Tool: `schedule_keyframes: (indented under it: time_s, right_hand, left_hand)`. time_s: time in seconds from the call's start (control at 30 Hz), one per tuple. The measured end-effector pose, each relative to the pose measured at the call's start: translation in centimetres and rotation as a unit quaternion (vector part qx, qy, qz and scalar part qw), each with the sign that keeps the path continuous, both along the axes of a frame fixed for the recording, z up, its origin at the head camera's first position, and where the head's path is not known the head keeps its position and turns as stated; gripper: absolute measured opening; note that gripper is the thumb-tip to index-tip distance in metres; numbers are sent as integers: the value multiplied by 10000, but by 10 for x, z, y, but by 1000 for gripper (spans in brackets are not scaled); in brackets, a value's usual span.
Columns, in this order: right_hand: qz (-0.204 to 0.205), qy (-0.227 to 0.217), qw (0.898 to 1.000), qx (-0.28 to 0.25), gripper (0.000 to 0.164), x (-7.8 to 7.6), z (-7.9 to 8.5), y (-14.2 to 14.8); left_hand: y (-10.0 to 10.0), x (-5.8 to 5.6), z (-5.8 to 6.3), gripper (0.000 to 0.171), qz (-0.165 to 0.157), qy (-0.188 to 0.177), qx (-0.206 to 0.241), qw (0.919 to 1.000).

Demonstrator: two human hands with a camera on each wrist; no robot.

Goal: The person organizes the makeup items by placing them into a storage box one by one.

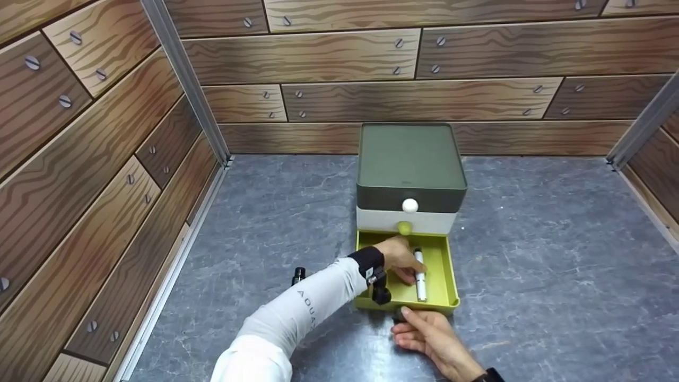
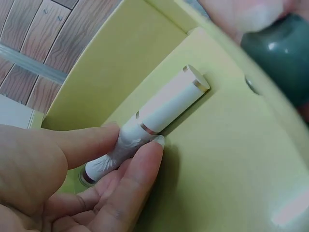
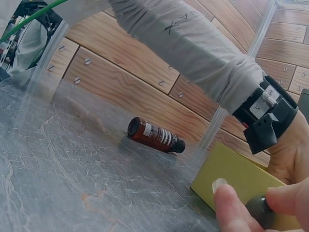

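Observation:
A white cosmetic tube with gold bands [image 2: 166,104] lies in the pulled-out yellow-green drawer [image 1: 437,281]. My left hand [image 1: 401,258] reaches into this drawer and pinches the tube between thumb and fingers, around its lower half. At the drawer's front, my right hand [image 1: 435,339] holds the round dark green knob [image 3: 259,211] between thumb and finger. In the head view that knob is mostly hidden by the right hand. The drawer sits at the bottom of a small chest with a dark green top [image 1: 411,156].
Two more drawers above are closed, one with a white knob [image 1: 410,206], one with a yellow-green knob [image 1: 405,228]. A brown bottle with a black cap [image 3: 155,135] lies on the grey marbled surface, left of the drawer, partly behind the left forearm. Wood-patterned walls [image 1: 350,58] enclose the area.

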State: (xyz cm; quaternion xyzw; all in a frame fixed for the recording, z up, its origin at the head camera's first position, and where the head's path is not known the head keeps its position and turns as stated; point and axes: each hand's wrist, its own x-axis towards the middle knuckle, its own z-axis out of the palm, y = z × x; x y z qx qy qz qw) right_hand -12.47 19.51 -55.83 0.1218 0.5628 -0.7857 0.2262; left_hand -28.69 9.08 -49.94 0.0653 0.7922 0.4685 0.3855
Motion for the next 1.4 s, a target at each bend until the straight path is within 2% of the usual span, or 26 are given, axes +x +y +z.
schedule_keyframes:
  time_s: [0.1,0.2,0.3,0.43,0.53,0.67,0.77,0.9,1.07,1.23,1.4]
  right_hand:
    - [33,7,10000,15,33,1,0,-1]
    - [54,59,10000,32,32,1,-1,-2]
    - [34,84,9999,61,32,1,0,-2]
    - [-5,67,9999,114,34,0,1,-2]
    - [-3,38,9999,123,35,0,1,-2]
    - [38,4,9999,101,36,0,0,-2]
    - [48,-16,9999,86,35,0,-1,-2]
    - [27,-14,10000,93,35,-1,-1,-2]
    - [-1,56,9999,87,35,1,-1,0]
    - [28,93,9999,27,34,2,0,0]
    - [42,98,9999,-48,32,2,-1,-2]
  left_hand:
    - [-2,1,1,27,-6,-44,31,10000]
    - [-5,2,2,26,-7,74,58,10000]
    - [-8,5,6,26,-6,464,-69,9989]
    - [-17,6,12,26,-271,1112,-486,9922]
    - [-28,6,16,24,-508,1326,-618,9879]
    - [-46,5,23,28,-551,1497,-567,9856]
    - [-61,5,28,31,-404,1590,-483,9853]
    - [-85,5,34,31,-71,1539,-129,9880]
    - [-118,6,38,33,126,1617,148,9866]
    - [-154,8,33,48,276,1926,-232,9806]
    - [-192,10,14,64,688,2368,-920,9647]
